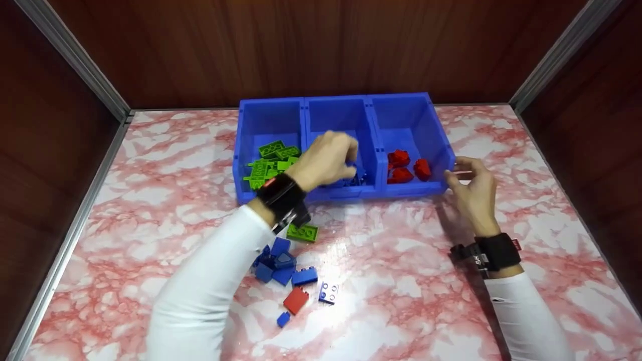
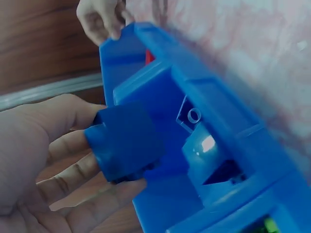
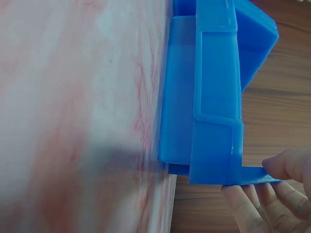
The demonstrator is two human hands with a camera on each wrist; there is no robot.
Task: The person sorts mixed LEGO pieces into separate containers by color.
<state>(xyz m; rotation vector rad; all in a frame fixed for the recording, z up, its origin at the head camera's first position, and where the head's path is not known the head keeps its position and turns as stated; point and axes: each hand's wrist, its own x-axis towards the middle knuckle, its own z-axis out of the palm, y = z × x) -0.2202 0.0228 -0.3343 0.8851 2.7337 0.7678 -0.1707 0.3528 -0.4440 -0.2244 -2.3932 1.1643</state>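
Observation:
My left hand (image 1: 325, 156) is over the middle compartment of a blue three-part bin (image 1: 341, 194). In the left wrist view its thumb and fingers pinch a dark blue toy building brick (image 2: 130, 141). Below that brick, other blue bricks (image 2: 206, 155) lie in the compartment. My right hand (image 1: 474, 193) grips the bin's right end wall, thumb on one side and fingers on the other, as the right wrist view shows. Green bricks (image 1: 260, 173) fill the front of the left compartment. Several red bricks (image 1: 400, 174) lie in the right one.
On the marbled table (image 1: 391, 281) in front of the bin lie a green brick (image 1: 303, 232), a pile of blue bricks (image 1: 282, 260), a red brick (image 1: 296, 301), a pale-topped brick (image 1: 328, 293) and a small blue brick (image 1: 283, 319). A wooden panel (image 1: 321, 50) stands behind the bin.

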